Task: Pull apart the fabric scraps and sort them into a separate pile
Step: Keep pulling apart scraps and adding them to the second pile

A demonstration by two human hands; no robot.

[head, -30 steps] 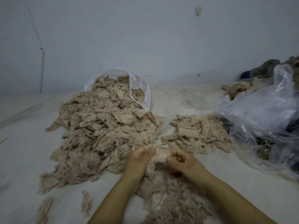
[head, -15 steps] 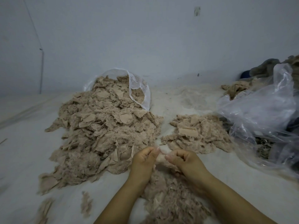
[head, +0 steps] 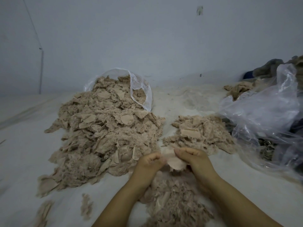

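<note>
Since the earlier frame, both hands are being drawn slightly apart, and the pale scrap (head: 174, 159) is now being stretched wider between them at lower centre of the frame. Its left edge is being pinched by the curled fingers of the left hand (head: 150, 163); its right edge is being gripped by the curled fingers of the right hand (head: 192, 157). The pull is best being kept steady and sideways, close to the seam. Below the hands, a small heap (head: 177, 203) is lying. A large unsorted pile (head: 105, 136) is spreading at centre left, and the sorted pile (head: 200, 135) is sitting just above the hands.
</note>
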